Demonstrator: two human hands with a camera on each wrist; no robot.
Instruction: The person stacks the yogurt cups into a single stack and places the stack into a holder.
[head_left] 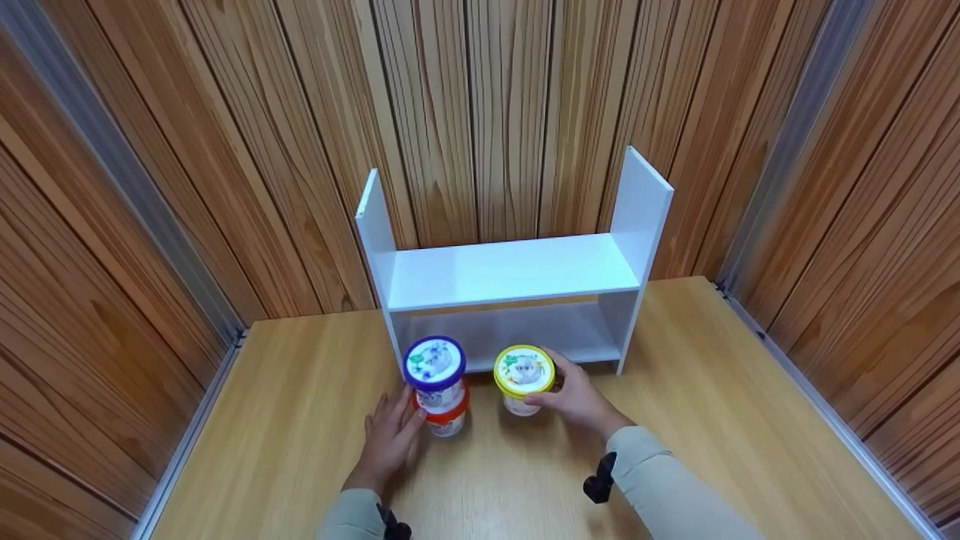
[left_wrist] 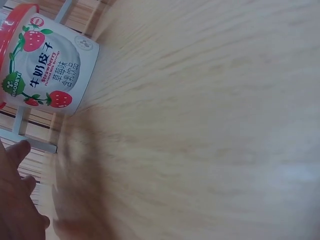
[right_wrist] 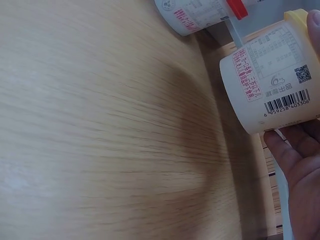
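Note:
My right hand (head_left: 577,394) grips a white cup with a yellow lid (head_left: 525,371), thumb at the near side and fingers round the far right side. In the right wrist view this yellow-lidded cup (right_wrist: 272,75) shows a barcode, and its base seems raised off the table. To its left, a cup with a purple lid (head_left: 435,362) is stacked upright on a cup with a red lid (head_left: 448,426). My left hand (head_left: 386,435) is beside that stack, its thumb at the red-lidded cup and its fingers extended. Strawberries are printed on the red-lidded cup (left_wrist: 50,65) in the left wrist view.
Behind the cups stands a white two-level shelf (head_left: 510,270) with tall side panels. It stands on a wooden table (head_left: 300,420), against a wood-plank wall (head_left: 502,112). Metal rails (head_left: 187,435) run along the table's sides.

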